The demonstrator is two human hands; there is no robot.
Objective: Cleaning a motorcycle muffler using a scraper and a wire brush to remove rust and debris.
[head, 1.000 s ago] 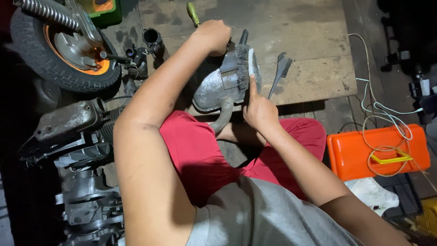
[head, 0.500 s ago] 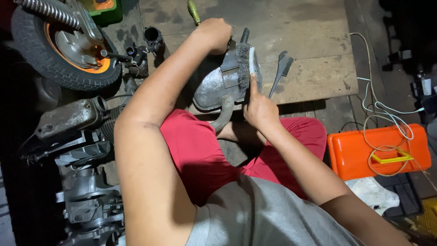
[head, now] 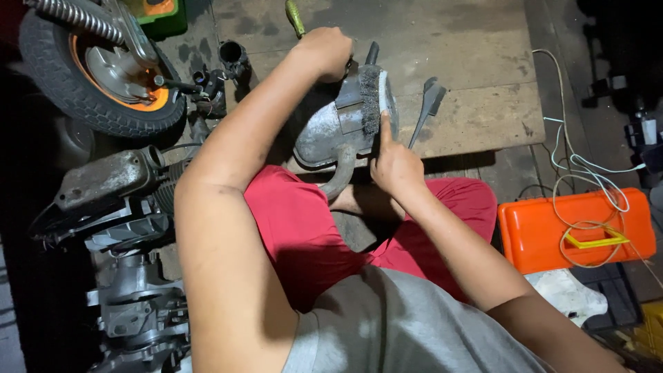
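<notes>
A grey metal engine part (head: pixel 328 135) with a curved pipe rests on the wooden board (head: pixel 476 117) in front of my red-clad legs. My left hand (head: pixel 324 52) is closed on its far top edge, steadying it. My right hand (head: pixel 394 166) grips a white-handled brush (head: pixel 376 100) with dark bristles, index finger stretched along the handle, bristles pressed against the part's right side. A yellow-green tool handle (head: pixel 295 17) sticks out just beyond my left hand.
A small wheel with an orange hub (head: pixel 103 69) and spring lies far left. Engine casings (head: pixel 117 207) sit at the left. A grey flat tool (head: pixel 427 103) lies on the board. An orange case (head: pixel 573 228) with coiled white cord is at the right.
The brush has shifted slightly along the part's side under my right hand. My left hand keeps its hold in the same place.
</notes>
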